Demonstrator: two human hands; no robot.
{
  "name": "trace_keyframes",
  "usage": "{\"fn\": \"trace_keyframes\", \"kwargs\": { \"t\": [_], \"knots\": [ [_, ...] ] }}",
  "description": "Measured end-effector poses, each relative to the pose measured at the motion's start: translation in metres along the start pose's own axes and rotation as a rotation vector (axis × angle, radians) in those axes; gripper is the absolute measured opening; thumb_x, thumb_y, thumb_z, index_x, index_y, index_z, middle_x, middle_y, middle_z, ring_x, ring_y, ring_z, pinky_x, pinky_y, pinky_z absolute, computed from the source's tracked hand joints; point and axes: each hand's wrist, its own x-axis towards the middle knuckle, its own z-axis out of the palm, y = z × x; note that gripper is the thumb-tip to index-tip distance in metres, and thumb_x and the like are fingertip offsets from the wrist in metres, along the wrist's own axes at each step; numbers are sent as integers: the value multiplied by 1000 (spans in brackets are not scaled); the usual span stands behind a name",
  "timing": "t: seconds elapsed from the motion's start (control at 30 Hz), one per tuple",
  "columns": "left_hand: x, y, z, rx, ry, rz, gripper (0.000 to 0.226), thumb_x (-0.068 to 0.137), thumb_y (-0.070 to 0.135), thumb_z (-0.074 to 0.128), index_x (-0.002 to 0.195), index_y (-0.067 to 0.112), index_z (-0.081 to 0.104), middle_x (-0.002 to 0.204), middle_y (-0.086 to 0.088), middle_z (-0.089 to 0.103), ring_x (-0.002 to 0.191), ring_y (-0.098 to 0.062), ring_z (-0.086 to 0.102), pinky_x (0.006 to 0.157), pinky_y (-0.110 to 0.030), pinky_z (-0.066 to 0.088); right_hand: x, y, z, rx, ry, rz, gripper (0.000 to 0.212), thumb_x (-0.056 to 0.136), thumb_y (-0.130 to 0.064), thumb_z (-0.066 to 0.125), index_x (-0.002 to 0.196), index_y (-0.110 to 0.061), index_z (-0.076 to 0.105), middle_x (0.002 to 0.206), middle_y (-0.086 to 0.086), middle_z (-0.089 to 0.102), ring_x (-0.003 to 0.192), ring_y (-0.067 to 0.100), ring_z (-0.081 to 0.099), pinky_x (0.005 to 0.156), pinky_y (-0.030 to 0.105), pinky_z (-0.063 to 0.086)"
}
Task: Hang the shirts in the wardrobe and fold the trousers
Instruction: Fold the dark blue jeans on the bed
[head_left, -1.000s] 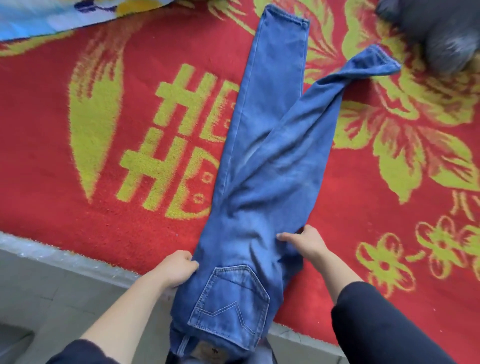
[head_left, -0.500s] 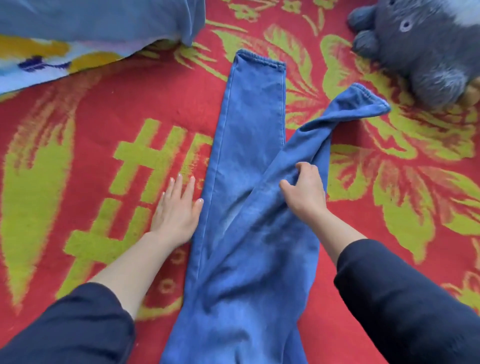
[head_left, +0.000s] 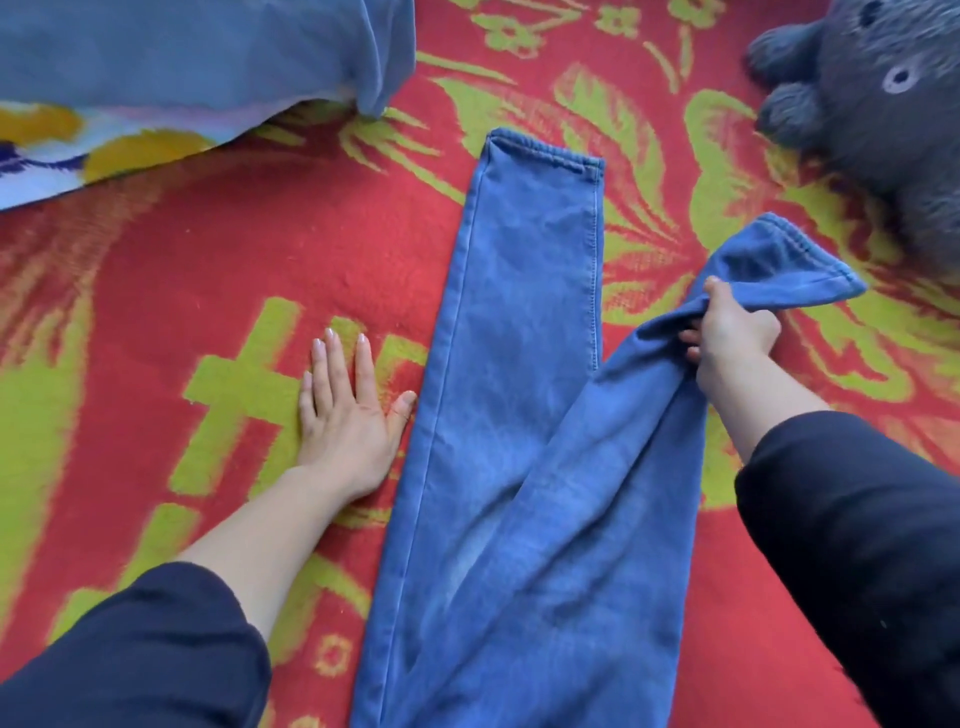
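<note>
A pair of blue jeans (head_left: 519, 415) lies lengthwise on a red and yellow-green blanket (head_left: 208, 270). One leg lies flat and straight with its hem at the top. The other leg angles off to the right, bunched near its hem. My right hand (head_left: 727, 332) grips that bunched leg just below the hem. My left hand (head_left: 348, 405) rests flat on the blanket, fingers straight, its thumb beside the left edge of the jeans. The waist end is out of view below.
A grey-blue garment (head_left: 197, 52) lies at the top left over a white, yellow and blue patterned cloth (head_left: 47, 156). A dark grey plush toy (head_left: 883, 104) sits at the top right, close to the angled leg's hem.
My right hand has slid up the angled leg towards its hem and gripped it. My left hand has stayed flat on the blanket beside the jeans. The view has moved further up the legs.
</note>
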Motion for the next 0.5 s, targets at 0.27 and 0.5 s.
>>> {"fn": "trace_keyframes", "kwargs": {
  "t": [0.27,0.5],
  "knots": [
    [6,-3,-2,-14,-166,-33,79,92,62,13,136,23,-40,135,-4,-56,127,-18,-51,112,-42,-21,-36,-89,70,-189,-57,-650,12,79,-14,57,86,-15,47,69,-13,41,76,12,43,63,11,29],
    [11,-4,-4,-14,-225,-40,78,89,65,8,121,30,-53,127,-1,-63,121,-16,-56,104,-37,-30,-81,-77,164,-465,-616,-453,24,89,-34,57,77,-18,44,83,7,62,82,28,60,80,36,51]
  ]
}}
